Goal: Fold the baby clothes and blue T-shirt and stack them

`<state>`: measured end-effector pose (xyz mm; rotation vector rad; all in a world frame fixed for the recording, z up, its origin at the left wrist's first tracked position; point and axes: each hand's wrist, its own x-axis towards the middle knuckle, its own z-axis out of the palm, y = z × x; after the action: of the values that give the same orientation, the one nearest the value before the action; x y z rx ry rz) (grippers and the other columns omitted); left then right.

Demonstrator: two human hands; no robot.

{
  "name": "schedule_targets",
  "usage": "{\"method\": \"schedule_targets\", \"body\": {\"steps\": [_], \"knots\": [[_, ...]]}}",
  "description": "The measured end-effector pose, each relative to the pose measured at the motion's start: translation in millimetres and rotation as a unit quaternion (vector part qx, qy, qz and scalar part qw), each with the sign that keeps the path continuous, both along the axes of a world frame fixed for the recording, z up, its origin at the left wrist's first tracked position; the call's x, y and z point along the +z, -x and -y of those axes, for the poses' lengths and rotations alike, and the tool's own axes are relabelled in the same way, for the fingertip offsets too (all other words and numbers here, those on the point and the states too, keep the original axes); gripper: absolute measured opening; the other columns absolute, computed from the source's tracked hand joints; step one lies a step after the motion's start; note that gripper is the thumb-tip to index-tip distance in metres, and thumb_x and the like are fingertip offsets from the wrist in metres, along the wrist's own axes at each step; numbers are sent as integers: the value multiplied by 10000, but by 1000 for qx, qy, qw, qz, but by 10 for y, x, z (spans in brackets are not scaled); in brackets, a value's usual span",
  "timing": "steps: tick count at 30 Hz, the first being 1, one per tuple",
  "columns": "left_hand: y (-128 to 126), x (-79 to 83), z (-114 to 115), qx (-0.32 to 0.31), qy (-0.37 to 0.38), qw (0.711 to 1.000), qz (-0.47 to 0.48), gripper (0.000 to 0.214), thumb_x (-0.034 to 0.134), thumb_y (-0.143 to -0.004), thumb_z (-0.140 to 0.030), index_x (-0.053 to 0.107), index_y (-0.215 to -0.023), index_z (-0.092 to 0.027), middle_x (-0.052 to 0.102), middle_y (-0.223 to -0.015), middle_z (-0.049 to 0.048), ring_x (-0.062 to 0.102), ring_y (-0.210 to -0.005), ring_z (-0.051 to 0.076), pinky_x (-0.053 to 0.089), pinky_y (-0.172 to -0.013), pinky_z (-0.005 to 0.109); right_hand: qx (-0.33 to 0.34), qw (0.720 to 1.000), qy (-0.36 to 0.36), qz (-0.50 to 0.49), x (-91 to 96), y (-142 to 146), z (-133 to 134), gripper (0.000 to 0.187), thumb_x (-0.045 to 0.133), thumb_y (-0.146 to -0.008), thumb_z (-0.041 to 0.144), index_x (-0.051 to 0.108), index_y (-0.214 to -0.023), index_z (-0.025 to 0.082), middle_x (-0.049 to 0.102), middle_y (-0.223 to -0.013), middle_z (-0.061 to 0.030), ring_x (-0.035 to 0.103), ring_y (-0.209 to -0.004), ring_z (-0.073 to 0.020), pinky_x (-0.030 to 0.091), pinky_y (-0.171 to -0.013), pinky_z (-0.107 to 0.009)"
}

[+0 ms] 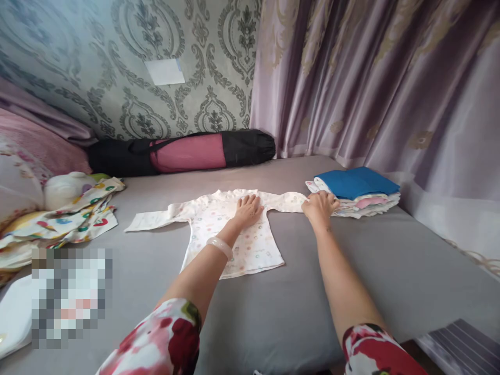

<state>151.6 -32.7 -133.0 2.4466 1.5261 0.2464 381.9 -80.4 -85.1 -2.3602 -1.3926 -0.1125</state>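
Observation:
A small white long-sleeved shirt (250, 245) with a pale print lies spread on the grey bed sheet (281, 317), both sleeves stretched out sideways. My left hand (249, 209) rests flat on the upper right of its chest, fingers spread, with a light bangle on the wrist. At the cuff of the right sleeve, my right hand (320, 208) pinches the fabric between thumb and fingers. Just beyond that hand sits a stack of folded clothes (367, 203) with a blue folded piece (357, 182) on top. My left forearm covers part of the shirt's body.
A long black and pink bag (187, 152) lies along the wall. Crumpled printed clothing (78, 219) and a plush toy (66, 190) are at the left, with a white object (17, 312) nearer and a blurred patch beside it. Purple curtains (351, 78) hang at the right.

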Motion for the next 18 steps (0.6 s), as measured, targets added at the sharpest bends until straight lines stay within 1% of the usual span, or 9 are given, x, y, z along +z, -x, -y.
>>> {"method": "schedule_targets", "body": {"steps": [2,4,5,7,9,10,12,15,18], "knots": [[-14,14,-42,-1,15,1000,-5,567,297,-964,-490,333,-1468,-234,284,-1594,80,203,-1473,297,149,-1183,516,19,993,-9,-112,81,-56,-34,215,615,-734,211,734,-906,162,677,-996,-136,578,-1059,-330,438,-868,-444],[-16,35,-81,-6,26,1000,-11,581,338,-942,-520,336,-1462,-261,271,-1598,74,198,-1472,303,160,-1178,519,43,959,-51,-274,160,-87,-70,164,649,-691,250,702,-829,178,672,-814,-48,629,-891,-246,483,-779,-350],[-12,47,-100,-7,31,999,-14,589,360,-930,-537,340,-1457,-274,267,-1598,71,198,-1470,306,169,-1174,517,52,927,-84,-361,201,-86,-85,139,654,-671,254,677,-788,183,657,-760,-16,633,-826,-211,497,-730,-311],[0,69,-134,-7,40,999,-22,611,402,-906,-570,345,-1449,-295,259,-1599,69,202,-1463,319,190,-1164,517,61,843,-148,-513,296,-49,-105,114,655,-631,228,623,-733,187,641,-710,17,628,-738,-164,517,-646,-264],[13,87,-158,-7,43,999,-28,648,429,-884,-613,346,-1448,-306,254,-1599,75,220,-1448,341,212,-1148,530,67,764,-171,-619,406,27,-120,120,639,-606,191,590,-717,187,645,-686,21,625,-667,-146,528,-577,-250],[19,93,-166,-8,42,999,-29,668,434,-874,-635,343,-1450,-309,251,-1600,79,231,-1439,354,223,-1139,538,68,736,-171,-651,464,76,-128,120,624,-603,179,585,-717,184,647,-673,18,623,-633,-144,527,-542,-248],[28,99,-178,-11,39,999,-29,709,431,-861,-674,332,-1460,-309,240,-1603,86,248,-1422,379,236,-1120,556,61,709,-160,-684,572,185,-156,108,589,-609,170,585,-717,176,643,-639,12,610,-562,-140,500,-463,-235],[35,100,-193,-15,38,999,-34,761,421,-850,-705,304,-1480,-295,220,-1607,98,255,-1408,405,240,-1105,574,47,692,-156,-703,687,366,-230,81,562,-611,174,573,-692,173,616,-578,18,576,-483,-125,415,-365,-201],[38,109,-216,-18,36,998,-40,798,408,-836,-733,292,-1483,-280,233,-1594,118,273,-1390,417,255,-1087,584,50,674,-153,-721,733,556,-328,69,558,-614,191,556,-683,181,602,-550,28,556,-455,-108,348,-336,-174]]}}
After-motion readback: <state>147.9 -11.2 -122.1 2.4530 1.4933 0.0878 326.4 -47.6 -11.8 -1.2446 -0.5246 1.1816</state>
